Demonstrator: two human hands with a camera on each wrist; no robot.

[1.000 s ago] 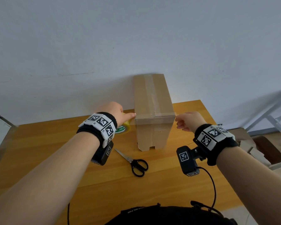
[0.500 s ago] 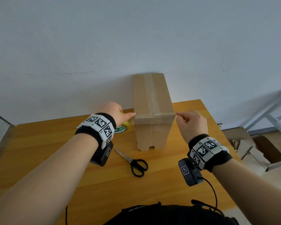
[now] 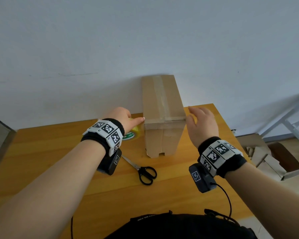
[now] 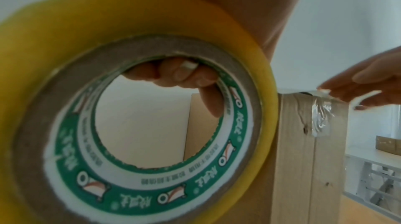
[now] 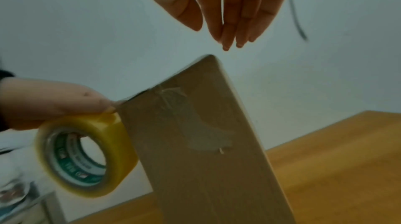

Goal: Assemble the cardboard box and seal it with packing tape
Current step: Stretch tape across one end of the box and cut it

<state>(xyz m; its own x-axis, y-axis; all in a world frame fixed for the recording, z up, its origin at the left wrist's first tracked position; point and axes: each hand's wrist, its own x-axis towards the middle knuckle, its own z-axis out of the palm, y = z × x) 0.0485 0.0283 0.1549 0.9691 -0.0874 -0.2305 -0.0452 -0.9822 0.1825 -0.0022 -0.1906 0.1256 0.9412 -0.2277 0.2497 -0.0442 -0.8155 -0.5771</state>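
Note:
A tall brown cardboard box (image 3: 162,135) stands upright on the wooden table (image 3: 59,161), with clear tape running along its top seam and across the near top edge. My left hand (image 3: 128,118) grips the yellowish packing tape roll (image 3: 131,134) against the box's upper left side, one finger stretched to the top edge. In the left wrist view its fingers (image 4: 180,75) curl through the core of the tape roll (image 4: 139,124). My right hand (image 3: 200,123) hovers at the box's upper right edge with straight fingers (image 5: 234,13), holding nothing. Wrinkled tape sticks to the box (image 5: 206,142).
Black-handled scissors (image 3: 143,169) lie on the table in front of the box. A pale wall stands right behind the box. Flattened cardboard pieces (image 3: 259,152) and a white metal frame (image 3: 292,118) are beyond the table's right edge.
My right hand, earlier curled at the box's right top corner, has turned and straightened its fingers beside that edge. The left hand and the tape roll have stayed put.

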